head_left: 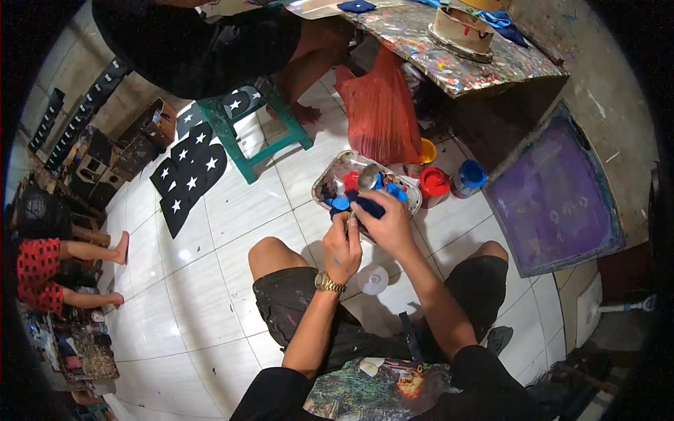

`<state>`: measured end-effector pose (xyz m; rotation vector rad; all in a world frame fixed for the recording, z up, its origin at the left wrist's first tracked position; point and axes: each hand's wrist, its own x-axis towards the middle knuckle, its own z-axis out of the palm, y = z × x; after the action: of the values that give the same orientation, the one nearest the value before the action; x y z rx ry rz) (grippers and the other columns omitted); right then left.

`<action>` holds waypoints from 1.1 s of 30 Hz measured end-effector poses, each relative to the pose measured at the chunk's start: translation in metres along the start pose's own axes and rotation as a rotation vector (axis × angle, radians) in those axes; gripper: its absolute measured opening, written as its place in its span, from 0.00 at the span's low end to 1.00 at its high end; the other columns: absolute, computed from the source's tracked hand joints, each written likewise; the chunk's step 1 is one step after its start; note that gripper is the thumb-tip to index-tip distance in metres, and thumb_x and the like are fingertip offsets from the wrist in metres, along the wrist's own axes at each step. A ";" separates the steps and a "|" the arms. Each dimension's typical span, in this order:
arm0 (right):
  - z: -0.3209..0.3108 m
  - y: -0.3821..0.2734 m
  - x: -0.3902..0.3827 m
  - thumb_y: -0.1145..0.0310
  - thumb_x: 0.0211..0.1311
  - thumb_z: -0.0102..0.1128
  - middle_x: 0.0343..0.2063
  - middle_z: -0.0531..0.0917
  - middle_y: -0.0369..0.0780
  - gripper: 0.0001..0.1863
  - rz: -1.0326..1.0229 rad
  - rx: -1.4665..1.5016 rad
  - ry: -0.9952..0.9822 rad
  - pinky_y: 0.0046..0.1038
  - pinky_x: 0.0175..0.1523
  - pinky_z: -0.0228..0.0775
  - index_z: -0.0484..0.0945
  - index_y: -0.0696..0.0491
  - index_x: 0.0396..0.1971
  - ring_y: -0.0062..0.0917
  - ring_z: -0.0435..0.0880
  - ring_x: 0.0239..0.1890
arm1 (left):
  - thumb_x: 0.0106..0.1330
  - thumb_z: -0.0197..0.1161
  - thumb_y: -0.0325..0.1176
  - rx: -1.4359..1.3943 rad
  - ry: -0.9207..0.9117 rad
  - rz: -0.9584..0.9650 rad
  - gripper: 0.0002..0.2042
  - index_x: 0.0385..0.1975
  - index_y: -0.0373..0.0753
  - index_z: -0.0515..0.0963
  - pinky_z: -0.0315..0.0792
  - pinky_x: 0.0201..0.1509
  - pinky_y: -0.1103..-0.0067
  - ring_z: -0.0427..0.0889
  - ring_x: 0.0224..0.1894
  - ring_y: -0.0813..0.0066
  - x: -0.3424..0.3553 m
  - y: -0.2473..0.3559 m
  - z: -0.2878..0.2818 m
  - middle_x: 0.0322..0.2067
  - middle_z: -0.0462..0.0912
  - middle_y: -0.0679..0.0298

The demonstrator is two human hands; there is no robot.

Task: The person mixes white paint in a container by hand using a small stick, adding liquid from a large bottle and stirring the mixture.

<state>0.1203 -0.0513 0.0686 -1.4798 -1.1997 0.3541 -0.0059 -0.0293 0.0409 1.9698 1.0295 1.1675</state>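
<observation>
My two hands meet over the near side of a paint-stained plastic tub (415,199). A dark blue cloth (370,206) is bunched under the fingers of my right hand (390,223), which is closed on it. My left hand (341,244), with a gold watch (328,282) at the wrist, is closed in a pinch beside it. What sits between the left fingertips is too small to make out. In the tub lie blue and red rags and a round metal lid or cup (368,177). Blue paint marks the left hand.
Red (434,182) and blue (470,175) paint pots stand right of the tub, a red plastic bag (382,105) behind. A white disc (373,279) lies between my knees. Star-printed black pieces (191,168) lie by a green stool (247,168), where another person sits. A purple screen frame (554,200) leans right.
</observation>
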 end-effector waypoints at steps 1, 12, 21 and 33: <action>0.000 0.000 -0.003 0.67 0.53 0.70 0.31 0.83 0.46 0.12 -0.002 0.003 -0.002 0.33 0.40 0.74 0.82 0.57 0.36 0.39 0.84 0.33 | 0.71 0.54 0.31 0.003 0.003 0.000 0.08 0.39 0.32 0.73 0.69 0.27 0.67 0.78 0.22 0.54 -0.001 -0.001 0.000 0.22 0.77 0.48; 0.004 0.004 -0.011 0.61 0.61 0.66 0.16 0.80 0.38 0.16 0.318 0.314 0.013 0.26 0.27 0.67 0.80 0.59 0.23 0.18 0.76 0.19 | 0.71 0.52 0.30 0.015 0.003 0.090 0.08 0.41 0.30 0.73 0.70 0.27 0.69 0.78 0.22 0.56 -0.007 0.012 0.006 0.23 0.78 0.48; 0.008 0.023 -0.010 0.66 0.64 0.61 0.14 0.76 0.46 0.15 0.169 0.246 0.069 0.31 0.23 0.62 0.76 0.60 0.21 0.27 0.74 0.15 | 0.71 0.52 0.31 -0.036 -0.068 -0.069 0.08 0.39 0.32 0.73 0.67 0.25 0.69 0.77 0.21 0.58 -0.009 0.026 0.000 0.20 0.77 0.52; -0.018 0.043 -0.005 0.70 0.62 0.60 0.21 0.77 0.54 0.10 0.090 -0.136 0.213 0.45 0.29 0.67 0.74 0.60 0.25 0.53 0.78 0.24 | 0.71 0.53 0.32 0.064 -0.054 -0.085 0.09 0.38 0.32 0.74 0.63 0.23 0.70 0.72 0.17 0.64 -0.008 0.018 -0.015 0.15 0.72 0.55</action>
<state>0.1519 -0.0582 0.0353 -1.6483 -1.0056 0.1717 -0.0167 -0.0440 0.0587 1.9754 1.1243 1.0423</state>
